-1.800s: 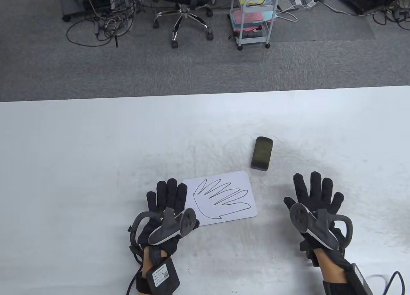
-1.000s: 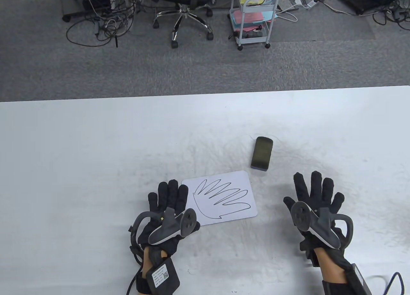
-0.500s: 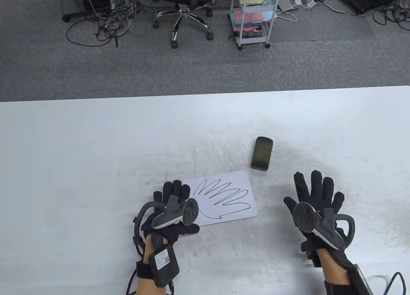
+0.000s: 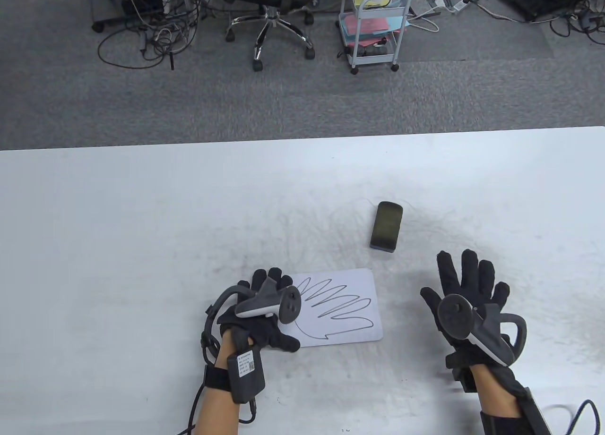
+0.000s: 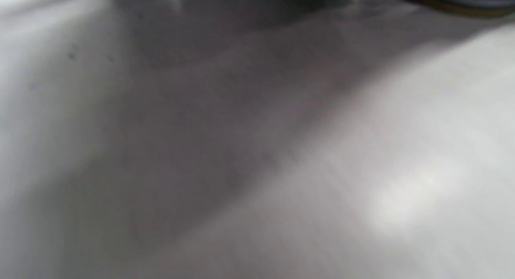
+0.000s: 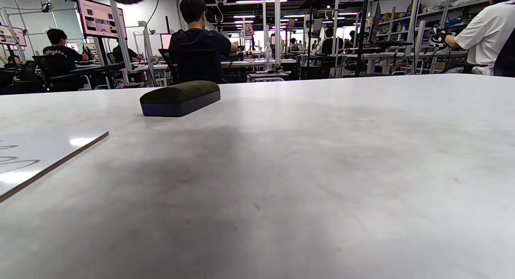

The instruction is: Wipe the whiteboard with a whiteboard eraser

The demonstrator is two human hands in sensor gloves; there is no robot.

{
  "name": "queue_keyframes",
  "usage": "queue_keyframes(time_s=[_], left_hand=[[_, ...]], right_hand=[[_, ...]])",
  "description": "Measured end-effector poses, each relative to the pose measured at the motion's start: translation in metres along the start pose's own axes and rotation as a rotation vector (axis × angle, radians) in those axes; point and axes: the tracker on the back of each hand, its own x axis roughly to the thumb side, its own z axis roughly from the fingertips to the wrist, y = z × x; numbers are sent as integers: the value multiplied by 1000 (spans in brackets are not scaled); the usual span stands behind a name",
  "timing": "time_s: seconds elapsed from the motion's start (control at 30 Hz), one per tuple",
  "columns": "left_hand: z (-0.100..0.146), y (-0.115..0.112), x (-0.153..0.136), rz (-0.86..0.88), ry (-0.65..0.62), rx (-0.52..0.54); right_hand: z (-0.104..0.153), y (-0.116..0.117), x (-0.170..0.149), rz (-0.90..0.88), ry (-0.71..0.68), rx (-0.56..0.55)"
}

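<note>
A small whiteboard (image 4: 347, 312) with a black hand outline drawn on it lies on the white table (image 4: 142, 217) near the front. My left hand (image 4: 279, 312) holds its left edge, with the fingers over the far-left corner and the thumb at the near-left corner. A dark whiteboard eraser (image 4: 386, 226) lies on the table behind and to the right of the board, with nothing touching it. My right hand (image 4: 449, 284) is open with fingers spread, right of the board and nearer than the eraser. The right wrist view shows the eraser (image 6: 180, 98) and a board corner (image 6: 40, 158). The left wrist view is blurred.
Beyond the table's far edge stand an office chair (image 4: 269, 19) and a white trolley (image 4: 375, 24) on grey carpet with loose cables. The table surface has grey smudges around the board and the eraser.
My left hand has moved right onto the whiteboard's left edge with its wrist raised. The board has slid toward me and slightly right. My right hand and the eraser have barely moved.
</note>
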Motion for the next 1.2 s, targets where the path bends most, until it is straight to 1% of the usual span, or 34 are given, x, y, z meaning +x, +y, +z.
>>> queue_keyframes(time_s=[0.1, 0.2, 0.37, 0.47, 0.53, 0.6, 0.63, 0.73, 0.83, 0.87, 0.93, 1.0, 1.07, 1.13, 1.2], left_hand=[[15, -12, 18, -31, -28, -3], [25, -20, 29, -66, -46, -2], [28, -21, 31, -65, -36, 9], [28, -21, 31, -51, -38, 11], [28, -21, 31, -56, -37, 9], [28, -21, 31, -58, -37, 2], [28, -21, 31, -59, -38, 0], [28, -21, 31, -56, -49, -2], [28, -21, 31, -55, -51, 0], [28, -21, 31, -56, -51, 0], [28, -21, 31, -55, -52, 0], [28, -21, 31, -52, -57, -2], [28, -21, 31, -50, -60, -6], [28, -21, 31, -50, -62, -6], [28, -21, 31, -52, -62, -8]], right_hand=[[0, 1, 1, 9, -3, 6], [0, 3, 2, 18, 0, 13], [-2, 7, 1, 31, 20, 19], [-6, 3, 2, 8, 51, 15], [-13, -2, 8, 3, 63, 39], [-24, -7, 21, 41, 58, 56], [-34, -9, 31, 90, 65, 50], [-71, -7, 58, 152, 85, 55], [-110, 4, 86, 141, 148, 35], [-119, 7, 93, 154, 161, 69], [-136, 14, 108, 194, 204, 177], [-152, 23, 122, 274, 264, 370], [-160, 30, 126, 299, 281, 468], [-163, 33, 128, 290, 298, 460], [-165, 35, 129, 316, 277, 468]])
